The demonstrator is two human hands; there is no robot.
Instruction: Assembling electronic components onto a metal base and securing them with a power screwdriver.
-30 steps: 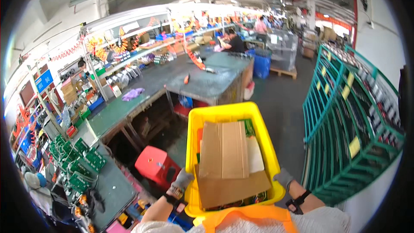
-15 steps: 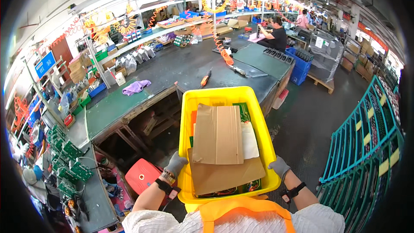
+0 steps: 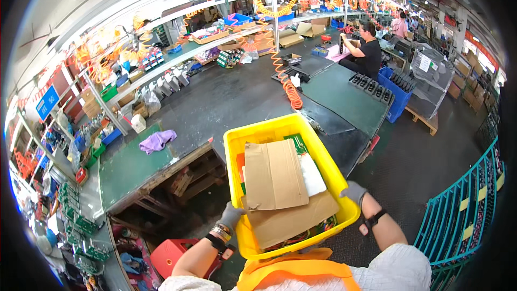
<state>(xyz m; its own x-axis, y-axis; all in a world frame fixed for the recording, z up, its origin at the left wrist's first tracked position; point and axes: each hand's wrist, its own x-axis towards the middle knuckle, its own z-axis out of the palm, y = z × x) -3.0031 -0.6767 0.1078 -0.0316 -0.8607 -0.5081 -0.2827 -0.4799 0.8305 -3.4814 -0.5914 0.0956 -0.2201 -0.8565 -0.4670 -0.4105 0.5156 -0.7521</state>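
Observation:
Between my hands I carry a yellow plastic bin (image 3: 353, 218), tilted a little, with its far end over the workbench's edge. My left hand (image 3: 231, 216), in a grey glove, is closed on the bin's left side. On the right side my gloved right hand (image 3: 354, 192) grips the rim; its fingertips are partly hidden. Inside lie a folded piece of brown cardboard (image 3: 274, 175) and a larger flat cardboard sheet (image 3: 285, 223). Green circuit boards (image 3: 297, 141) and a white piece (image 3: 312, 175) show beside and beneath them.
The dark workbench (image 3: 215, 97) holds a purple cloth (image 3: 157, 141) and an orange coiled air hose (image 3: 291, 96). A red stool (image 3: 171, 258) stands low at left. A co-worker (image 3: 369, 51) sits beyond the bench; a teal rack (image 3: 463, 205) is at right, a blue crate (image 3: 396, 97) farther off.
The bin has turned slightly and its far end now covers where the orange-handled tool lay. My view has shifted, so the bench and the co-worker appear nearer. Both hands keep their hold.

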